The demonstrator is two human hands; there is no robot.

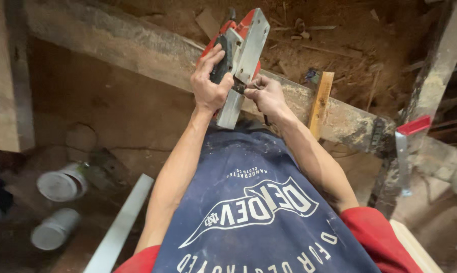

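A red electric hand planer [237, 60] is held upturned at mid-scene, its grey metal sole facing the camera, just above a long, dusty timber beam [152, 50]. The left hand [209, 83] is wrapped tight around its dark handle. The right hand [268, 96] pinches narrowly at a small dark fitting beside the sole. Two white lidded tubs [61, 184] lie on the floor, near left. A red-handled clamp [408, 132] grips the beam at right.

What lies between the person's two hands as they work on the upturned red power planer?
In the head view, the planer's metal sole plate runs between the left hand and the right hand, whose fingers meet at its blade slot.
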